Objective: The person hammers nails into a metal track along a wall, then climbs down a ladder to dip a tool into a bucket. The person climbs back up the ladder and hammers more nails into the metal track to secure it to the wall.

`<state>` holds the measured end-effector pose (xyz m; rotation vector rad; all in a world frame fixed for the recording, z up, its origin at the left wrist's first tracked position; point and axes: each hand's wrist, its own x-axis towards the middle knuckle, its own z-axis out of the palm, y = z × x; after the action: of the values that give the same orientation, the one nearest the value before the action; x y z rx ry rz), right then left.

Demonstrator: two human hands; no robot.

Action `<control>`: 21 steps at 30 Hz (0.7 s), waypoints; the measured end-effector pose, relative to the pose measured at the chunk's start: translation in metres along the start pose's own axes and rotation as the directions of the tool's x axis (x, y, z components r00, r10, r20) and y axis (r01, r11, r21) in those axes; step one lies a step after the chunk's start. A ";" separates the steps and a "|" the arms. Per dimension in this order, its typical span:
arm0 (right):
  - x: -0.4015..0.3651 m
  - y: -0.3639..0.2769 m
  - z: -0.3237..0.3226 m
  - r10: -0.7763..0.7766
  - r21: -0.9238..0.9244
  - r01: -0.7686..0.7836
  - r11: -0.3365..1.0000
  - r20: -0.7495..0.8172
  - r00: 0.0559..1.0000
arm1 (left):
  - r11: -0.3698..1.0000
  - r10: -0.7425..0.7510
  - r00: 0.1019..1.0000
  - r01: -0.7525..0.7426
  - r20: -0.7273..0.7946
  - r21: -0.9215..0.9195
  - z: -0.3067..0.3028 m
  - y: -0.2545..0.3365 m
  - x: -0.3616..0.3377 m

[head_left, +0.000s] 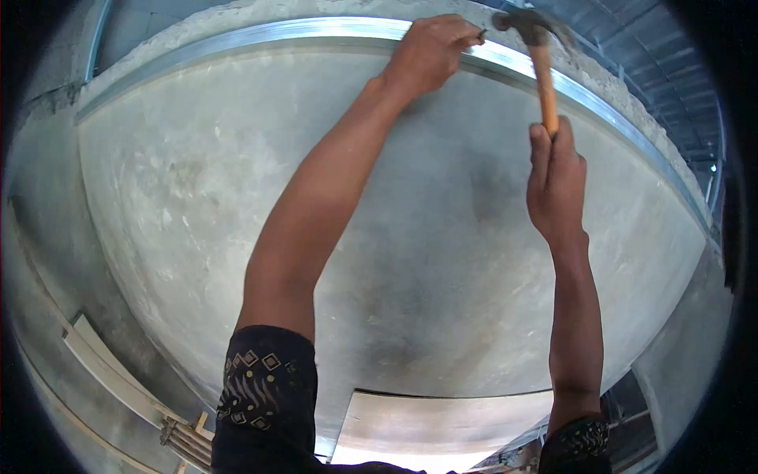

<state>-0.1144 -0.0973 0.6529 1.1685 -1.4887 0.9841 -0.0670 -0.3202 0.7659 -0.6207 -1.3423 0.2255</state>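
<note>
My left hand is raised to the top of the grey wall, closed in a pinch. From its fingertips pokes the dark end of a nail, pointing out over the shiny metal channel that runs along the wall's upper edge. My right hand is wrapped round the wooden handle of a claw hammer. The hammer's dark head is up and just right of the nail, apart from it and slightly blurred. Most of the nail is hidden by my fingers.
Rough concrete borders the channel above, under a dark metal roof. Below me is a pale board. Wooden poles and a long plank are at the lower left.
</note>
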 end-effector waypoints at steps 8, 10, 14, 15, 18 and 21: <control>-0.002 0.001 -0.015 -0.066 0.050 0.068 0.996 -0.041 0.997 | 0.961 -0.258 0.960 0.266 0.108 -0.071 -0.037 0.014 0.003; -0.001 0.003 -0.020 -0.072 0.069 0.074 0.995 -0.034 0.997 | 0.990 -0.139 0.986 0.140 0.093 -0.008 -0.047 0.001 0.000; -0.007 0.006 -0.023 -0.032 0.077 0.031 0.997 0.015 0.999 | 0.966 -0.234 0.968 0.242 0.092 -0.088 -0.055 -0.002 -0.010; -0.007 0.006 -0.023 -0.030 0.075 0.028 0.997 0.019 0.999 | 0.974 -0.209 0.974 0.215 0.083 -0.067 -0.053 -0.001 -0.011; -0.005 -0.002 -0.020 -0.091 0.033 0.090 0.995 0.027 0.995 | 0.982 -0.180 0.982 0.182 0.055 -0.046 -0.051 0.005 -0.009; 0.005 -0.016 -0.016 -0.110 0.023 0.109 0.994 0.065 0.992 | 0.991 -0.124 0.991 0.126 0.047 -0.050 -0.053 0.001 -0.007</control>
<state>-0.0955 -0.0868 0.6617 1.2944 -1.4531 0.8947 -0.0176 -0.3383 0.7544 -0.5759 -1.4276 0.1030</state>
